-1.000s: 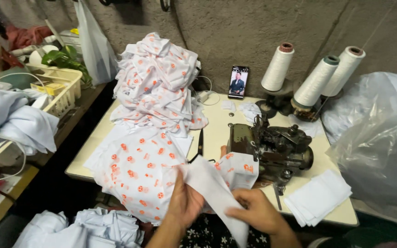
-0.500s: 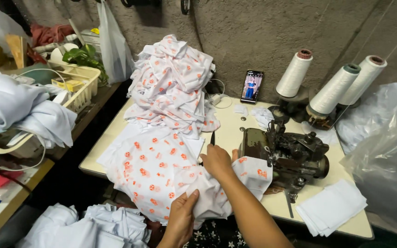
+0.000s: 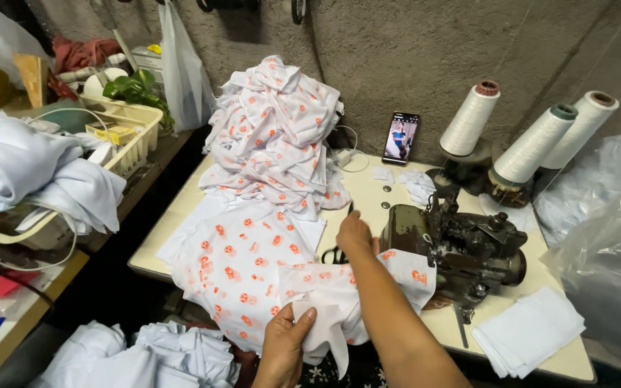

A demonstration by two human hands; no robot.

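At six o'clock, nearest the camera, the left hand [image 3: 287, 343] pinches a folded piece of white cloth [image 3: 325, 327], thumb on top and fingers curled under its near edge. The cloth has orange dots and hangs off the front of the desk [image 3: 154, 253], its far end draped toward the sewing machine [image 3: 461, 248].

Just beyond, the right hand [image 3: 354, 233] is stretched out at about twelve o'clock from the left one, knuckles up and fingers bent down onto the desk beside the machine's left side. It rests over a pair of dark scissors [image 3: 333, 254] (only the handles show, so whether the fingers grip them I cannot tell). The scissors sit just short of that hand, between it and the cloth, and their long axis appears to run front to back. The right hand is clearly the nearer of the two to them.

At ten o'clock from the hands lies a flat spread of the same dotted fabric [image 3: 242, 251]. Behind it, at eleven o'clock, rises a tall heap of finished pieces [image 3: 274, 129]. At four o'clock a stack of plain white squares [image 3: 527, 332] sits at the desk's right corner. Farthest back, at one to two o'clock, stand a phone [image 3: 401, 137] propped against the wall and three thread cones [image 3: 533, 144].
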